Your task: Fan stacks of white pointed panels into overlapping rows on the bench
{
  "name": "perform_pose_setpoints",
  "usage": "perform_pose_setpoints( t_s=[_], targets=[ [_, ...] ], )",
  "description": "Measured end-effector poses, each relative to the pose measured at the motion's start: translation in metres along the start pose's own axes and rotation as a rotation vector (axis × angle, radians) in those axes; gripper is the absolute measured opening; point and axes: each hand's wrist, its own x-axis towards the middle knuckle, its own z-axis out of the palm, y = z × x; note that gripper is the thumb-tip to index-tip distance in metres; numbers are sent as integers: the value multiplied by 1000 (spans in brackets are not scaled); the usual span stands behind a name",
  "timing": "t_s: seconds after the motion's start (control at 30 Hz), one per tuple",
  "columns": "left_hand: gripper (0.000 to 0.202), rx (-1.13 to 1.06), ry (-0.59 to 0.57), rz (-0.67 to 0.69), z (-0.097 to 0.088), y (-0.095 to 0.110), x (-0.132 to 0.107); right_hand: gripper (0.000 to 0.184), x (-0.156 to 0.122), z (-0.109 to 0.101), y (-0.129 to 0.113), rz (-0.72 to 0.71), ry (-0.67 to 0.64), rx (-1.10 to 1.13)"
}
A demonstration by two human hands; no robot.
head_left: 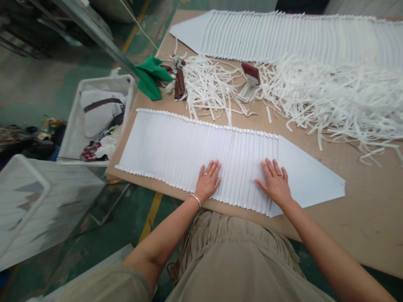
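A long white panel (176,142), crossed by many narrow parallel strips, lies on the brown table in front of me. Its right end tapers to a blunt, plain tip, and short strip ends stick out along both long edges. My left hand (208,181) rests flat on its near middle part, fingers stretched out. Farther right, my right hand (274,181) lies with spread fingers near where the strips meet the plain tapered end. Neither hand holds anything. Loose white strips (208,84) lie in a tangle just beyond the panel.
A second stripped panel (252,37) lies along the far side, beside a large heap of white strips (343,96). A dark red and metal object (251,79) and green cloth (153,75) sit between. Left of the table (362,222) stand a white bin (71,142) and a metal pole (100,40).
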Motion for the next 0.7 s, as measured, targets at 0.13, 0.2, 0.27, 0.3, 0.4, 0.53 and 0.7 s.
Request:
perform_pose_setpoints(
  t_s=[0.13,0.2,0.27,0.3,0.4,0.53,0.7],
  targets=[
    [62,-5,30,38,0,-2,6,77,34,6,-39,-126,-56,4],
    [62,-8,46,83,1,-3,12,79,53,9,-56,-196,-99,14],
    [61,-5,58,121,4,-4,19,84,69,14,-70,-241,-143,19],
    [61,-3,62,136,5,-5,22,87,74,16,-74,-255,-162,19],
    [62,-3,63,169,9,-8,27,91,81,20,-77,-265,-197,13],
    [64,-6,66,171,12,-13,25,91,78,21,-77,-262,-209,3],
    [67,-13,75,174,15,-15,24,90,84,19,-92,-253,-187,7]
  ],
)
